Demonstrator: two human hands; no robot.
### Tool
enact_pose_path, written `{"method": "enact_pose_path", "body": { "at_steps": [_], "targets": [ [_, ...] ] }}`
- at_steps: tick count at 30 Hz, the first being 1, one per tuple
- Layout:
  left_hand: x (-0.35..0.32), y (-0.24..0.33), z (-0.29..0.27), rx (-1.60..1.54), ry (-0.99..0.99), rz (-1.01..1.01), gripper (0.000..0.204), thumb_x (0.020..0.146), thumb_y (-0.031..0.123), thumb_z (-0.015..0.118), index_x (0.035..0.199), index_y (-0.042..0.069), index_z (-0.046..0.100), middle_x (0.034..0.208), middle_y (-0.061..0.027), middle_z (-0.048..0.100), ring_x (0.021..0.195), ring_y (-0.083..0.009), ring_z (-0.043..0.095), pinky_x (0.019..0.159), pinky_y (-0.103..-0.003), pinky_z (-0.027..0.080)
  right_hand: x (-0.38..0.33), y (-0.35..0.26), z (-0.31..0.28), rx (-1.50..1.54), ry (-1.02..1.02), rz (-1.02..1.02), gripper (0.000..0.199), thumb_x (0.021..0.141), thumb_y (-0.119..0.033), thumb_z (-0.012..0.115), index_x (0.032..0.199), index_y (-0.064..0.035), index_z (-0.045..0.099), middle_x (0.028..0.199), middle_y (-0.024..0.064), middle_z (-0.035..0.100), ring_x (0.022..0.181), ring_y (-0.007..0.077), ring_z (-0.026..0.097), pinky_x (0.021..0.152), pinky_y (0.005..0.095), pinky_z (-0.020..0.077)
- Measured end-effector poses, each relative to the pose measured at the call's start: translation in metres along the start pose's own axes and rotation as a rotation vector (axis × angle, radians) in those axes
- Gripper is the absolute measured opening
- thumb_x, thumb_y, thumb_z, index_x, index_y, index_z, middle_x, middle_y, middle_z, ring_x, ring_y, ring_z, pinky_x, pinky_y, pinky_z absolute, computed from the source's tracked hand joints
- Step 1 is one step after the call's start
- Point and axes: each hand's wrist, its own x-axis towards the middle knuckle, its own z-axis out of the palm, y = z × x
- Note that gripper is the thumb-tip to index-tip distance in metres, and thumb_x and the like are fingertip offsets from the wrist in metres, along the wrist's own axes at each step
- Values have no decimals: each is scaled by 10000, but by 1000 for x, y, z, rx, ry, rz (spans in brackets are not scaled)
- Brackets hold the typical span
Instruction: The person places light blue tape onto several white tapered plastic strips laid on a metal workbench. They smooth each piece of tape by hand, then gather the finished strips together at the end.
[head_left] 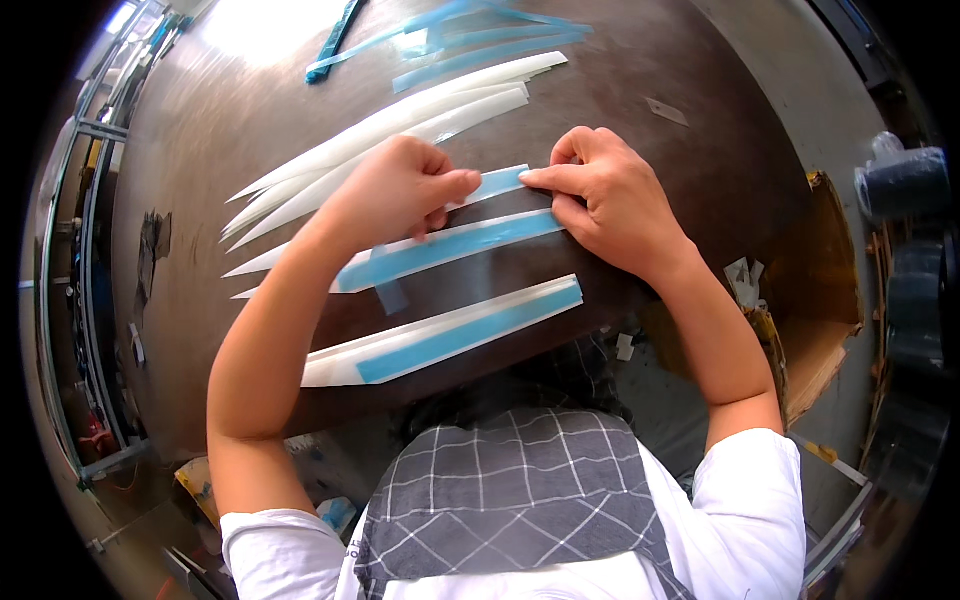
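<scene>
Long white pointed strips lie side by side on the dark brown table. My right hand (615,205) pinches at the right end of a white strip with blue tape (505,181), its fingertips on the tape's end. Over the same strip, my left hand (400,190) is curled closed and slightly blurred; what it holds, if anything, is hidden. Just nearer lies a second blue-taped strip (460,242), with a loose bit of blue tape (392,296) hanging off its near edge. Nearest me rests a third blue-taped strip (470,335).
Bare white strips (400,125) are bunched beyond my hands. Farther back lie loose blue tape strips (490,42) and a narrow dark blue tool (333,42). An open cardboard box (825,270) stands off the table's right edge; a metal rack (90,300) is at far left.
</scene>
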Motion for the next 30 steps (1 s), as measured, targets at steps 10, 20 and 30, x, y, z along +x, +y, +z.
{"method": "enact_pose_path", "body": {
  "at_steps": [10, 20, 30],
  "targets": [
    [-49, -102, -53, -260, 117, -140, 328, 956, 273, 758, 744, 49, 647, 589, 11, 566, 477, -55, 513, 454, -217, 411, 0, -3, -1, 20, 2, 5, 229, 836, -55, 671, 1000, -113, 818, 950, 58, 649, 945, 267, 632, 823, 393, 534],
    [-59, -110, -42, -133, 301, -111, 345, 882, 239, 724, 679, -29, 650, 552, -25, 547, 478, -105, 493, 484, -273, 417, 0, -5, -2, 36, -21, 44, 254, 831, -22, 678, 1024, -116, 813, 960, 64, 644, 929, 256, 624, 810, 377, 529],
    [-61, -103, -43, -74, 299, -159, 309, 869, 240, 760, 765, -42, 691, 654, -81, 622, 553, -148, 565, 542, -324, 474, 0, -6, -2, 38, -32, 37, 250, 841, -13, 675, 1030, -102, 813, 961, 67, 638, 926, 245, 622, 808, 371, 529]
  ]
}}
